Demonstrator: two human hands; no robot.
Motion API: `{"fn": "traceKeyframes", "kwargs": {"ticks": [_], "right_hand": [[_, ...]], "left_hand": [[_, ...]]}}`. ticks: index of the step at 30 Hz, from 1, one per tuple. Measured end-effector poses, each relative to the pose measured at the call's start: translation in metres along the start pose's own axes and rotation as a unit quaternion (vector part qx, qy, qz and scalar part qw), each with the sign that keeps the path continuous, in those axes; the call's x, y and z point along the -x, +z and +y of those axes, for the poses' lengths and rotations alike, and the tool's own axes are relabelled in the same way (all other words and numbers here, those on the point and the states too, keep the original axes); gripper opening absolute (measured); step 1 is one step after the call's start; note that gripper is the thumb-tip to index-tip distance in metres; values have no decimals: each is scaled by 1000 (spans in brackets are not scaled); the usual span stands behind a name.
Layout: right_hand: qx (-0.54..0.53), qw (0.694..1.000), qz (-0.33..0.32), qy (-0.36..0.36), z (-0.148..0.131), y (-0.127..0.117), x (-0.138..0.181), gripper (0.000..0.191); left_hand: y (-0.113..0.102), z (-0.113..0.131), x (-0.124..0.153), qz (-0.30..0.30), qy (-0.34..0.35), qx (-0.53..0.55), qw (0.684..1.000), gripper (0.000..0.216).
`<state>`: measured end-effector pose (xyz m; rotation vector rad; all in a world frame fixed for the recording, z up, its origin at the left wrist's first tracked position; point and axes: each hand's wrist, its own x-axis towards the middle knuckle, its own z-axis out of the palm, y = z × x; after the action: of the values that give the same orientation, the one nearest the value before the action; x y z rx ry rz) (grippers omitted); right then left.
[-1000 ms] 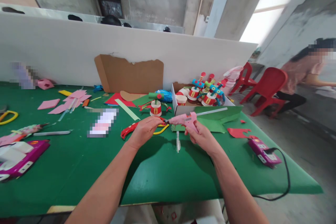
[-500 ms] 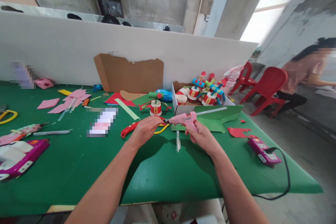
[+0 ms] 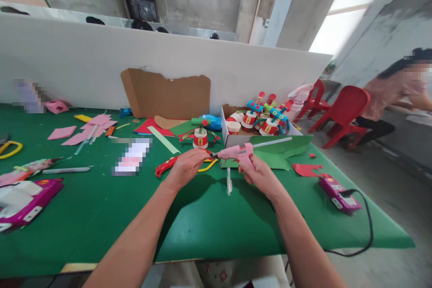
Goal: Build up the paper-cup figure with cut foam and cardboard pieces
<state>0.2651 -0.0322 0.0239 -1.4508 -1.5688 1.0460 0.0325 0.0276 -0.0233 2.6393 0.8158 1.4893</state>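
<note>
Head camera is showing both hands working near each other above the green table [image 3: 118, 225], with hardly anything changing over the last second. The hands are staying in place; only the seated person [image 3: 388, 90], far off to the right of the right hand, is shifting slightly. That stillness is suggesting, as a judgement, that one spot is being worked on steadily.

The right hand [image 3: 258, 173] is wrapping around the handle of a pink glue gun [image 3: 236, 153], whose nozzle is pointing toward the left fingertips. A glue stick [image 3: 272, 142] is jutting from its back, above the right hand. The left hand [image 3: 189, 166] is bringing its fingertips together just beside the nozzle; whatever they are pinching is too small and hidden to tell.

A red-handled tool [image 3: 165, 166] is lying partly behind the left hand. A cup figure [image 3: 200, 138] is standing upright just beyond the left fingers, while a white box [image 3: 233, 141] of similar figures is sitting beyond the gun. Green paper [image 3: 273, 160] is lying just past the right hand, and a purple power strip [image 3: 339, 195] is resting well to its right.
</note>
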Motion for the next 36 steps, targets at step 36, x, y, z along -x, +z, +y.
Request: {"fn": "traceKeyframes", "kwargs": {"ticks": [36], "right_hand": [[-221, 971, -26, 88, 5, 6, 5, 42]], "left_hand": [[-3, 7, -4, 148, -72, -23, 986, 15]]}}
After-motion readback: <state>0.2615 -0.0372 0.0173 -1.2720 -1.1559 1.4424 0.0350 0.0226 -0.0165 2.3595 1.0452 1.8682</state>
